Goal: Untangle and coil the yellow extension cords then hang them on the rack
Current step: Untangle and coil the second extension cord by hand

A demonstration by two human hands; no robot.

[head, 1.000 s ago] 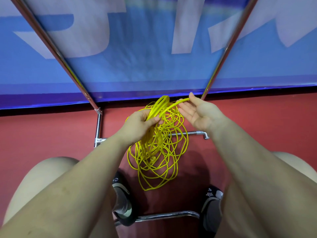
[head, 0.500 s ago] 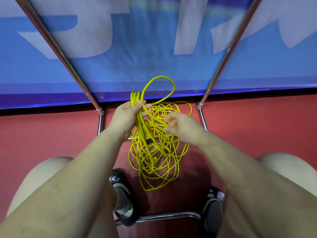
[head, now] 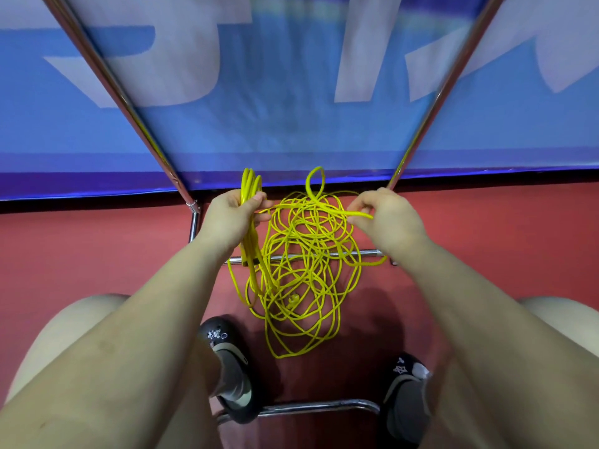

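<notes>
A tangle of thin yellow extension cord (head: 301, 270) hangs between my hands above the red floor, its lowest loops near my feet. My left hand (head: 231, 218) grips a bundle of gathered loops whose tops stick up above my fist. My right hand (head: 385, 218) pinches a single strand that runs across to the left hand. One small loop stands up above the tangle. The chrome rack (head: 123, 92) rises in two slanted poles on either side, with a low crossbar behind the cord.
A blue banner (head: 291, 92) with large pale letters stands close behind the rack. My knees and two black shoes (head: 227, 367) are at the bottom, with another chrome bar (head: 308, 408) between the shoes. Red floor spreads to both sides.
My right hand has moved out to the right, drawing a strand taut away from the left hand. The tall loop above the left hand has dropped, and the tangle has spread wider.
</notes>
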